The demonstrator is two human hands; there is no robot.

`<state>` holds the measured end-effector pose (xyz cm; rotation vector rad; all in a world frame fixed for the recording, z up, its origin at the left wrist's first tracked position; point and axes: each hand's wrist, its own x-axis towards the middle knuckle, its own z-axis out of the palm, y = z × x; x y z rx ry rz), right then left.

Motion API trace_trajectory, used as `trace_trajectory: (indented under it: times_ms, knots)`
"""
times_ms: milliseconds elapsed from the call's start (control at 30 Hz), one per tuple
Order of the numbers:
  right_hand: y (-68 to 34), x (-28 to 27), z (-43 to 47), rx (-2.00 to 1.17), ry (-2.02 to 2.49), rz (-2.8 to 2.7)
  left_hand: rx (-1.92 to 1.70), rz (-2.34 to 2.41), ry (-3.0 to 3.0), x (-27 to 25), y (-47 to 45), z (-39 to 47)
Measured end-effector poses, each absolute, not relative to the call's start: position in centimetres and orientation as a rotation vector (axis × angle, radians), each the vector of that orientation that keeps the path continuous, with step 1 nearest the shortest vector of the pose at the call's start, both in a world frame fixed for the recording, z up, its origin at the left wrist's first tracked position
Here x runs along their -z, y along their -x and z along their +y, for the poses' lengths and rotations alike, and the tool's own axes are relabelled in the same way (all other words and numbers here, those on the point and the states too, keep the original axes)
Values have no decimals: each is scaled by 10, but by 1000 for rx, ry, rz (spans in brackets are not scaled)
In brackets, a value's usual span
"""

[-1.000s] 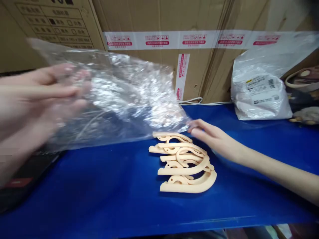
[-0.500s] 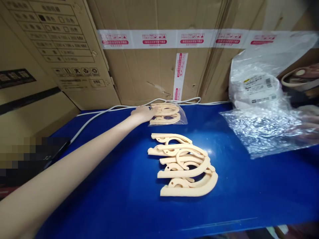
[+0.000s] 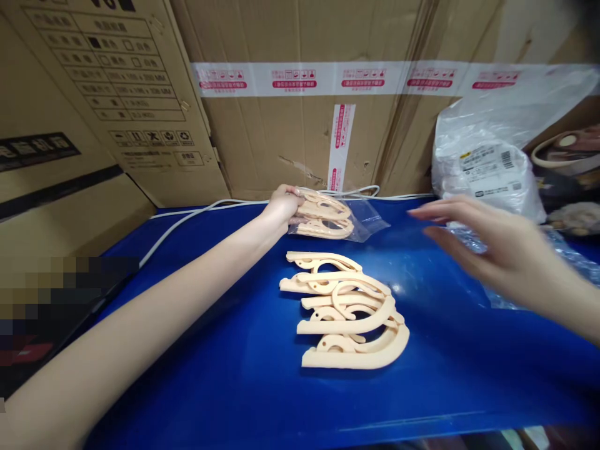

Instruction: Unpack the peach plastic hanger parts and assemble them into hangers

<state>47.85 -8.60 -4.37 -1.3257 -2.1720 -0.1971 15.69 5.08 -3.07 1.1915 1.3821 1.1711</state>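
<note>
At the back of the table my left hand (image 3: 282, 209) is closed on the left end of a clear plastic bag of cream folding hangers (image 3: 328, 214). The bag's loose end points to the right. Nearer to me lies an overlapping row of several loose cream folding hangers (image 3: 356, 360), their curved ends to the right. My right hand (image 3: 501, 247) is in the air over the right side, fingers stretched out towards the bag and holding nothing. Beneath and beyond it, partly hidden, lies a crinkled clear plastic packaging piece (image 3: 569, 256).
A blue table surface (image 3: 225, 356) spreads under everything. Cardboard boxes (image 3: 262, 137) wall the back and left. A white cable (image 3: 173, 231) runs along the rear. At the back right stands a white plastic bag with a label (image 3: 487, 172). A dark, partly pixelated object (image 3: 70, 319) sits at left.
My left hand has raised the bagged hangers slightly and shifted them right. My right hand has let go of the crinkled packaging and moved left, fingers out. The loose hangers have stayed put.
</note>
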Motion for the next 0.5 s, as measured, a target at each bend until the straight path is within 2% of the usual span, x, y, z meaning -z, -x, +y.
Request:
trace_trajectory:
  times_ms: [100, 167, 267, 367, 500]
  knots:
    - [-362, 10, -42, -24, 1185, -2228, -1212, 1239, -1083, 25, -153, 39]
    - [-356, 9, -15, -243, 1350, -2095, -1257, 1169, -1032, 23, -146, 28]
    - [-379, 16, 9, -816, 1514, -1866, -1312, 1112, -984, 19, -133, 5]
    - [-380, 18, 6, -1284, 1323, -1738, -1312, 1086, -950, 18, -122, -23]
    - [-357, 10, -21, -1551, 1081, -1650, -1220, 1043, -967, 20, -113, -59]
